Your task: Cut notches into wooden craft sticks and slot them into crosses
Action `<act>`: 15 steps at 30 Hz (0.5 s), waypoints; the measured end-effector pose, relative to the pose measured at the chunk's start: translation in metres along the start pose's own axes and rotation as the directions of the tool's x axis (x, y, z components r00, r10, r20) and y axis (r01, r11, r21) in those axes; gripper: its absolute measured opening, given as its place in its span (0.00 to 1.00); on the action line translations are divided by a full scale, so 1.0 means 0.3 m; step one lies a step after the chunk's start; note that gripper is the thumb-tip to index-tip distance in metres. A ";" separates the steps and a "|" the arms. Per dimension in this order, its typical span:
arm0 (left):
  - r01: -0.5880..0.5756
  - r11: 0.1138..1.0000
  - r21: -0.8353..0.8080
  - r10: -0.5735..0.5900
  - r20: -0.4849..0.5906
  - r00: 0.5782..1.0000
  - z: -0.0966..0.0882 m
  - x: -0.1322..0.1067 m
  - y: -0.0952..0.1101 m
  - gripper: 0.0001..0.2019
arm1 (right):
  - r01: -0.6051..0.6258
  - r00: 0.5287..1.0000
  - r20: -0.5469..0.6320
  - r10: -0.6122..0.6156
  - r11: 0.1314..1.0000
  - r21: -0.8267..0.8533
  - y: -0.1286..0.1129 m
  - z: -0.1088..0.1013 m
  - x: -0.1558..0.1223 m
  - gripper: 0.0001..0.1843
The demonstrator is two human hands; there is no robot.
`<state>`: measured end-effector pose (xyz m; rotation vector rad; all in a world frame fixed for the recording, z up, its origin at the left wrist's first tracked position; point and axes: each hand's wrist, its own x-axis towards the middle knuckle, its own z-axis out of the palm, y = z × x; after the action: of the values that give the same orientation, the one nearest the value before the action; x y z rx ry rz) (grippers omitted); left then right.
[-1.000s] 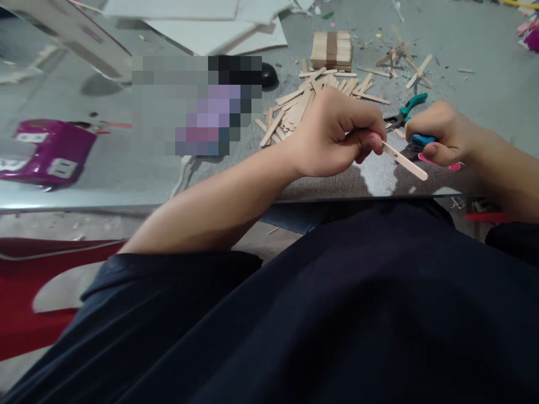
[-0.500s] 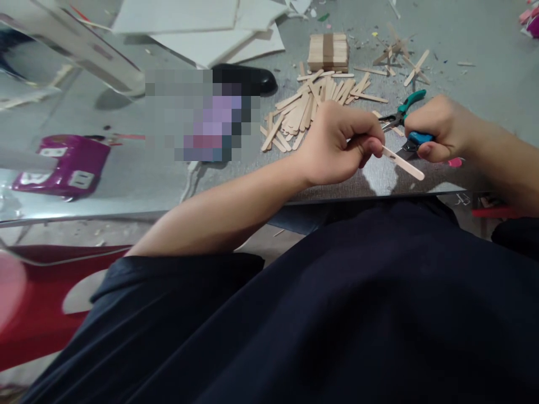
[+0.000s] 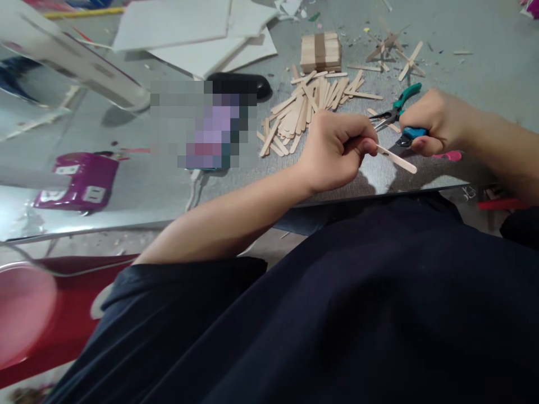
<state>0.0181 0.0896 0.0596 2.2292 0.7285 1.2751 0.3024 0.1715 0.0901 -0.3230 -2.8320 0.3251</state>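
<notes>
My left hand (image 3: 337, 148) is closed in a pinch on a pale wooden craft stick (image 3: 398, 160) that points right and slightly down over the table's near edge. My right hand (image 3: 435, 120) is wrapped around the teal handles of a small pair of pliers (image 3: 398, 109); the dark jaws point left toward the stick and sit just above it. Behind the hands lies a loose heap of craft sticks (image 3: 301, 109), and a neat bundled stack of sticks (image 3: 320, 50) stands further back.
The grey table (image 3: 147, 179) holds white boards (image 3: 197, 31) at the back, a black object (image 3: 240, 84), a purple box (image 3: 78, 188) at left and crossed stick pieces (image 3: 396, 50) at back right. A pink item (image 3: 448, 156) lies under my right hand. A red seat (image 3: 37, 314) is at lower left.
The view has shifted a little, so everything sits slightly higher and to the left. Both hands keep the same hold on the stick and the pliers.
</notes>
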 end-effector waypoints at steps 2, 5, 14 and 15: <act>-0.007 1.000 0.015 0.007 -0.023 1.000 -0.001 -0.001 0.000 0.12 | 0.006 1.000 -0.013 -0.005 1.000 0.014 -0.002 0.003 0.000 0.42; 0.048 0.998 0.033 -0.047 -0.029 0.998 -0.005 -0.002 -0.003 0.12 | -0.037 0.999 -0.016 0.038 0.998 0.046 -0.005 0.007 -0.001 0.41; 0.105 0.986 -0.132 -0.109 -0.021 0.994 0.001 -0.001 -0.012 0.22 | -0.098 0.995 -0.015 0.101 0.987 0.128 -0.009 0.003 0.006 0.43; 0.109 0.983 -0.150 -0.114 -0.025 0.993 0.001 -0.001 -0.009 0.24 | -0.099 0.994 -0.027 0.103 0.987 0.130 -0.012 0.001 0.007 0.42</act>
<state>0.0178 0.0915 0.0575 2.0242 0.7352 1.2715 0.2996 0.1687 0.0911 -0.4413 -2.7510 0.5161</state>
